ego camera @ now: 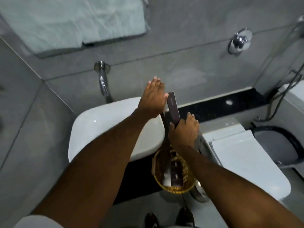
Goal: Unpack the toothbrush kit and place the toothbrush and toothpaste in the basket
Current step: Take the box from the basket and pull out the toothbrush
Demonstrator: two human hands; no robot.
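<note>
A long, dark brown toothbrush kit box point(173, 108) stands tilted above the right edge of the white sink point(102, 129). My right hand point(185, 131) grips its lower end. My left hand point(153, 97) is beside its upper end, fingers stretched out flat, thumb touching the box. Below my right wrist sits a round golden wire basket point(175, 186) on the dark counter, holding small dark bottles and something white. No toothbrush or toothpaste is visible; the box hides its contents.
A chrome tap point(102, 79) comes out of the grey tiled wall above the sink. White towels point(72, 22) hang at the top left. A white toilet with closed lid point(246, 162) is at the right, with a chrome flush fitting point(240, 40) and hose above.
</note>
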